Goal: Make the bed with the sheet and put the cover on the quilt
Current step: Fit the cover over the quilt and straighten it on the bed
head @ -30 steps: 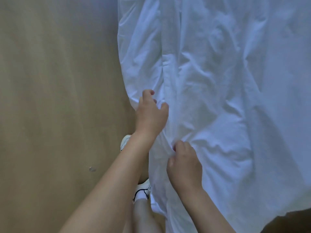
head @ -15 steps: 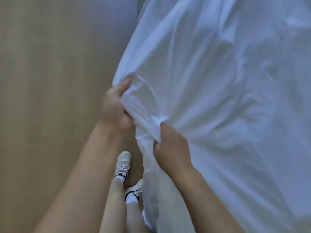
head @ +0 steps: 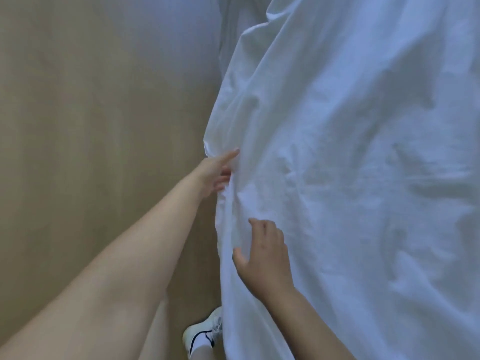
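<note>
Head view: white sheet [head: 350, 178] hangs beside the floor [head: 78, 126]. Left hand [head: 215, 173] touches its edge with straight fingers [head: 232, 155], grip released; right hand [head: 266, 255] rests spread on it, grip released too.

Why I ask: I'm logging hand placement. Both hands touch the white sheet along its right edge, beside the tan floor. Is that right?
Not quite. The head view shows the left hand and right hand touching the white sheet along its left edge, not its right, beside the tan floor.
</note>
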`<state>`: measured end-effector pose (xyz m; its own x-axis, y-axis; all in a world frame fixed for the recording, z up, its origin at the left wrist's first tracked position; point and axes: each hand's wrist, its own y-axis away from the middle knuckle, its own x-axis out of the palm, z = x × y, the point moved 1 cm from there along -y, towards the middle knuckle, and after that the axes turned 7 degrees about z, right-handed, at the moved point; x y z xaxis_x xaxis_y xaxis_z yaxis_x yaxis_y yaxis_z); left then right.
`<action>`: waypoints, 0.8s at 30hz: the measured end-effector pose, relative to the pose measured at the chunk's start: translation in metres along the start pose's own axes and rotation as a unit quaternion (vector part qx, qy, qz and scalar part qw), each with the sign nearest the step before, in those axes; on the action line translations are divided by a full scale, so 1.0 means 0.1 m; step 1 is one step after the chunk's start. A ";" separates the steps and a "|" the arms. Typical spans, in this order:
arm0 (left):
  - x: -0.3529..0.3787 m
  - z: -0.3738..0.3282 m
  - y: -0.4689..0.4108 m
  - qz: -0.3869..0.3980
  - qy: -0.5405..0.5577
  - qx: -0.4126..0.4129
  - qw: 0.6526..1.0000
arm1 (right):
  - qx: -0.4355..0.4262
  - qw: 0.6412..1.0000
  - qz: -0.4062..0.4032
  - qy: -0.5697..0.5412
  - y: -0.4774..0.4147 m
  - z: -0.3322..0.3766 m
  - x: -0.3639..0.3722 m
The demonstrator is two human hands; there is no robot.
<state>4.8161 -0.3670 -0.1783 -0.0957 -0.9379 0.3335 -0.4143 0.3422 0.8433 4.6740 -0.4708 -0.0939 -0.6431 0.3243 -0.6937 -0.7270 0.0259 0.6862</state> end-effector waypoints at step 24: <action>-1.14 -1.41 -0.82 -0.290 -0.180 0.085 0.936 | 0.053 0.975 -0.056 -0.211 -1.72 0.62 -1.31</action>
<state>4.9888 -0.2802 -0.2262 -0.0963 -0.9324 -0.3484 -0.6266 -0.2152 0.7490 4.8982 -0.4590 -0.1069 -0.3897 0.6732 -0.6284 -0.7435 0.1727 0.6461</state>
